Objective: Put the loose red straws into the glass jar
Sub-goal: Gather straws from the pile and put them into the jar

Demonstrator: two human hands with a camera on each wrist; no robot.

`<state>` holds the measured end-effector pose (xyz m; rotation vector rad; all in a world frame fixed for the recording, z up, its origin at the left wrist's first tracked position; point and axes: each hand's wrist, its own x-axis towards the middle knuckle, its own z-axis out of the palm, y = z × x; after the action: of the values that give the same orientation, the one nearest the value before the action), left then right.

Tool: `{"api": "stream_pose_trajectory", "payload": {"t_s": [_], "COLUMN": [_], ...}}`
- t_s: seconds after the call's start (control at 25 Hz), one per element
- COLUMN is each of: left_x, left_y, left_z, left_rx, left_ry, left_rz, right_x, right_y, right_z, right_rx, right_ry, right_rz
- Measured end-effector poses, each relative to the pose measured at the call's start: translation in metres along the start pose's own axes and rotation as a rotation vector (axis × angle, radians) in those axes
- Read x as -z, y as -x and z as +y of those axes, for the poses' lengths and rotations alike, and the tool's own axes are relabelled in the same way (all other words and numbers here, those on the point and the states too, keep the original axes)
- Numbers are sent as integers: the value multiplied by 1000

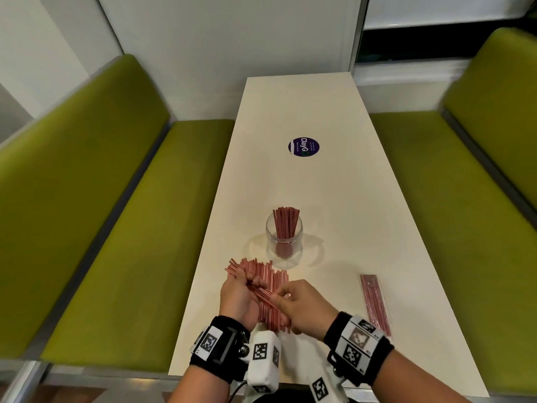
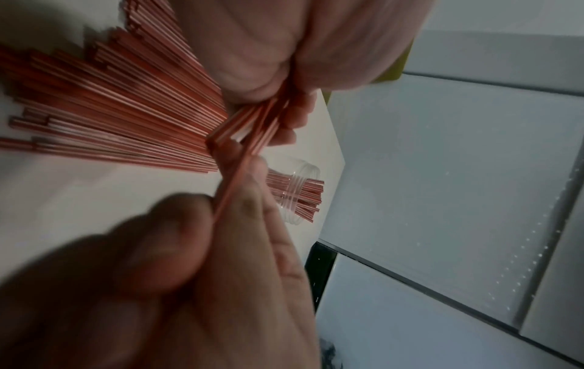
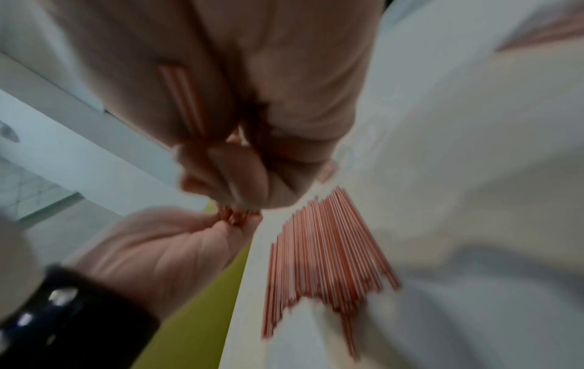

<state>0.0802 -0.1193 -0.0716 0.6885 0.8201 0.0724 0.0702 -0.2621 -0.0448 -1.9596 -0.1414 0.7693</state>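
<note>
A clear glass jar [image 1: 284, 242] stands upright mid-table with a bunch of red straws [image 1: 286, 222] sticking out of it. Just in front of it a loose pile of red straws [image 1: 268, 276] [image 2: 110, 99] [image 3: 322, 249] lies fanned on the white table [image 1: 319, 193]. Over the pile my left hand [image 1: 250, 280] [image 2: 221, 199], palm turned up, holds a small bundle of straws [image 2: 249, 127]. My right hand [image 1: 279, 298] [image 3: 233, 184] pinches the same bundle from the right. Both wrist views are blurred. The jar [image 2: 294, 194] shows behind the fingers in the left wrist view.
A sealed packet of red straws [image 1: 374, 303] lies at the table's right edge. A round purple sticker [image 1: 303, 147] sits further up the table. Green benches [image 1: 116, 228] [image 1: 450, 199] flank the table on both sides.
</note>
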Motion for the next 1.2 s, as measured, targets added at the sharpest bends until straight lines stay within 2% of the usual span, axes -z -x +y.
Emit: {"api": "stream_pose_trajectory", "payload": {"t_s": [0.16, 0.32, 0.48, 0.6, 0.68, 0.76, 0.84, 0.88, 0.92, 1.0, 1.04, 1.08, 1.2], "left_x": [4, 3, -15, -30, -33, -33, -35, -38, -43, -50, -51, -53, -55], "left_y": [-14, -14, 4, 21, 22, 19, 13, 14, 16, 24, 27, 31, 36], "left_z": [0, -2, -19, -18, -15, -11, -4, 0, 4, 9, 9, 9, 13], "left_rx": [-11, 79, 169, 171, 154, 97, -4, -58, -109, -213, -264, -306, -349], "left_ry": [20, -36, -178, -102, -100, -141, -197, -229, -272, -426, -541, -649, -779], "left_rz": [105, 42, -103, -132, -179, -205, -224, -249, -285, -356, -378, -407, -499], "right_x": [2, 26, 17, 18, 21, 24, 21, 19, 18, 20, 24, 27, 40], "right_y": [-1, -8, -24, -32, -33, -34, -33, -33, -34, -31, -28, -28, -29], "right_z": [6, 0, -9, -13, -13, -10, -7, -7, -9, -15, -16, -15, -12], "right_rx": [15, 72, 191, 262, 302, 351, 402, 360, 240, -109, -232, -289, -302], "right_ry": [-42, -189, 148, 306, 465, 488, 164, -114, -434, -920, -1038, -1103, -1120], "right_rz": [29, 115, 273, 398, 395, 380, 467, 511, 486, 181, 23, -73, -122]}}
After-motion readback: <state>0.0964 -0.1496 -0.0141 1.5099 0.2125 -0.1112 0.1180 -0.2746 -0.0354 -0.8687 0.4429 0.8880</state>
